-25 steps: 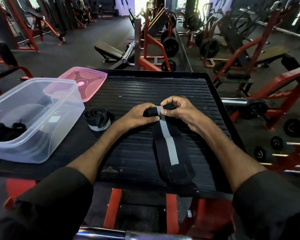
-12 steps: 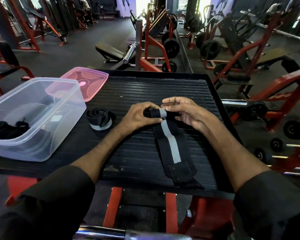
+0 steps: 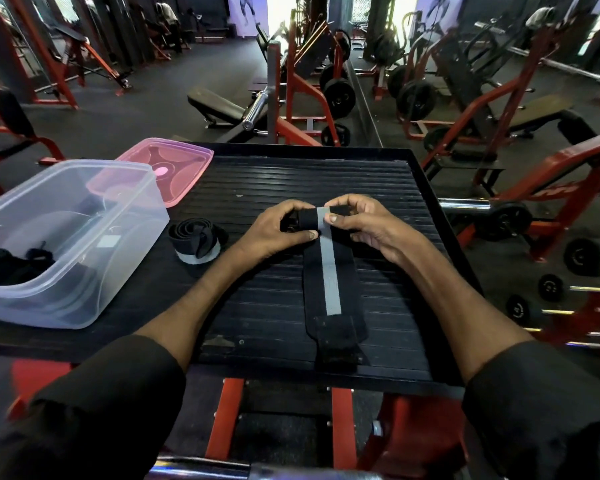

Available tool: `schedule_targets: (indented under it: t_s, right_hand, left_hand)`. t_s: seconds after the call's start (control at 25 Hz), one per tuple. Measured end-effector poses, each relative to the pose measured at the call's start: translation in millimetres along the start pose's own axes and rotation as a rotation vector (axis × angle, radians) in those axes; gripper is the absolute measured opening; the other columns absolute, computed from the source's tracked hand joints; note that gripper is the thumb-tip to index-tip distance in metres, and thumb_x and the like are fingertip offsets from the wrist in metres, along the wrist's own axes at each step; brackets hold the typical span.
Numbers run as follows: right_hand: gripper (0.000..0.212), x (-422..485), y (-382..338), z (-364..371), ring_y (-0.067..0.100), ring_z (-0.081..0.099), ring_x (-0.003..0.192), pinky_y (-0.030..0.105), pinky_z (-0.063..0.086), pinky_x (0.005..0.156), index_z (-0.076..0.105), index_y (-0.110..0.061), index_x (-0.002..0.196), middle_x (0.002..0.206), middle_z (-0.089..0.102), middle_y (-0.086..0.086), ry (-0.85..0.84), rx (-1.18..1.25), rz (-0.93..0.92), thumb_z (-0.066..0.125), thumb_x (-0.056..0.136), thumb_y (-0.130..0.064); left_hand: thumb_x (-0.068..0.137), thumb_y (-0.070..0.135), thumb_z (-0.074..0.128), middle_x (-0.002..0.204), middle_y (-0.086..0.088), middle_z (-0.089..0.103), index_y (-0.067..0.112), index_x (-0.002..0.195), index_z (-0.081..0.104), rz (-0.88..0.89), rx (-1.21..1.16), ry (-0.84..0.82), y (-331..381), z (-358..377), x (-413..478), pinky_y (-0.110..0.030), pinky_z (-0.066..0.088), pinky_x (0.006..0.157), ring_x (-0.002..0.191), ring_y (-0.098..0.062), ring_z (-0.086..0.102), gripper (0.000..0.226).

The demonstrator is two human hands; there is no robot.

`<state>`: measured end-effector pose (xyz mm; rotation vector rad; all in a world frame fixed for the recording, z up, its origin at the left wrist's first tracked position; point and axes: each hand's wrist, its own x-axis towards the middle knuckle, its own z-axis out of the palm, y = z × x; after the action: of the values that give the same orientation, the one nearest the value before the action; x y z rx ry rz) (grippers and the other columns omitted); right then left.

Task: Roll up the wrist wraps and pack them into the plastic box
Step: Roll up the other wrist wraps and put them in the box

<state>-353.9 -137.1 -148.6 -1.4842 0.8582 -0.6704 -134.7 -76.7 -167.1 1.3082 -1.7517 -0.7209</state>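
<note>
Ribbed black platform (image 3: 257, 188): both hands' fingers, left hand (image 3: 274, 226), right hand (image 3: 364, 223), pinch rolled end of wrist wrap (image 3: 329, 271).

Dim gym, red machines (image 3: 551, 188), dark floor (image 3: 146, 98)

A black ribbed desk (image 3: 361, 188) on red legs carries everything. At its 9 o'clock edge sits a clear plastic box (image 3: 118, 216); a pink lid (image 3: 184, 161) lies flat at 11 o'clock, just behind it. A rolled wrist wrap (image 3: 196, 239) rests beside the box. A black, grey-striped wrist wrap (image 3: 329, 289) stretches from centre toward 6 o'clock.
</note>
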Motion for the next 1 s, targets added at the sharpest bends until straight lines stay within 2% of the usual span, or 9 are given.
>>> schedule_targets:
  t_s: [0.08,0.2,0.32,0.4,0.56,0.68,0.8,0.88,1.0]
  right_hand:
    - [0.03,0.3,1.2,-0.5,0.007,0.066,0.08,0.025,0.05,0.072,0.068,-0.019,0.11,0.082,0.072,-0.012,0.028,0.031,-0.025,0.079,0.085,-0.008]
    - [0.034,-2.7,0.8,0.0,0.004,0.066,0.077,0.018,0.054,0.069,0.068,-0.017,0.106,0.085,0.07,-0.008,0.009,0.032,-0.058,0.077,0.082,0.005]
    - [0.04,-4.1,-1.5,3.2,0.007,0.066,0.082,0.019,0.056,0.073,0.067,-0.015,0.105,0.087,0.069,-0.005,-0.023,0.023,-0.056,0.073,0.079,0.014]
    - [0.042,-4.5,-5.8,1.9,0.011,0.068,0.086,0.022,0.058,0.075,0.068,-0.015,0.107,0.094,0.071,-0.001,-0.063,0.064,-0.04,0.069,0.079,0.017]
    - [0.032,-7.0,-16.5,0.1,0.014,0.072,0.097,0.03,0.059,0.079,0.066,-0.013,0.123,0.115,0.073,0.004,-0.108,0.306,0.024,0.062,0.093,-0.001]
    - [0.026,-2.1,-11.3,1.1,0.019,0.064,0.107,0.034,0.048,0.092,0.066,-0.019,0.12,0.112,0.07,0.001,-0.081,0.082,0.096,0.061,0.098,-0.032]
    - [0.045,-0.2,-5.2,-1.9,0.019,0.061,0.108,0.034,0.046,0.093,0.064,-0.017,0.126,0.118,0.07,0.005,-0.14,-0.065,0.126,0.056,0.098,-0.051]
    - [0.04,-1.3,-5.2,-0.8,0.016,0.063,0.101,0.033,0.048,0.089,0.066,-0.02,0.119,0.108,0.072,0.001,-0.103,-0.036,0.078,0.062,0.095,-0.051]
    - [0.02,-0.6,-3.2,4.5,0.015,0.063,0.094,0.036,0.046,0.084,0.069,-0.027,0.104,0.095,0.072,-0.006,0.039,0.015,-0.068,0.076,0.089,-0.037]
  left_hand:
    - [0.088,0.02,0.076,0.121,-0.001,0.069,0.014,0.122,0.065,-0.083,-0.052,-0.069,-3.2,-0.6,1.6,-0.027,0.047,0.102,0.112,-0.01,0.063,0.037]
    - [0.086,0.025,0.078,0.108,0.01,0.071,0.024,0.112,0.067,-0.116,-0.053,-0.097,-5.1,1.4,0.5,-0.025,0.049,0.094,0.102,-0.003,0.065,0.028]
    - [0.079,0.03,0.085,0.093,0.019,0.07,0.031,0.101,0.069,-0.083,0.012,-0.031,-2.8,2.5,-2.5,-0.017,0.045,0.083,0.089,0.005,0.064,0.028]
    - [0.074,0.029,0.088,0.091,0.018,0.07,0.031,0.098,0.069,-0.036,0.035,0.052,-1.3,3.5,-3.6,-0.016,0.045,0.081,0.086,0.006,0.063,0.03]
    - [0.071,0.022,0.09,0.098,0.012,0.071,0.022,0.103,0.07,0.049,0.013,0.13,7.8,6.2,-5.8,-0.017,0.05,0.087,0.092,0.002,0.066,0.038]
    - [0.068,0.023,0.092,0.103,0.011,0.071,0.023,0.104,0.07,0.08,0.031,0.2,10.3,5.6,-5.9,-0.02,0.051,0.093,0.099,-0.002,0.067,0.042]
    - [0.068,0.022,0.092,0.105,0.007,0.073,0.015,0.106,0.072,0.092,0.014,0.224,9.7,5.5,-5.7,-0.02,0.052,0.092,0.1,-0.004,0.068,0.044]
    - [0.072,0.017,0.089,0.109,0.003,0.072,0.011,0.112,0.07,0.066,-0.024,0.203,11.7,5.9,-5.3,-0.016,0.051,0.09,0.101,-0.001,0.067,0.045]
    - [0.085,0.017,0.079,0.113,0.007,0.069,0.015,0.12,0.065,-0.103,-0.155,0.028,14.5,5.2,-3.0,-0.014,0.047,0.088,0.102,0.006,0.064,0.038]
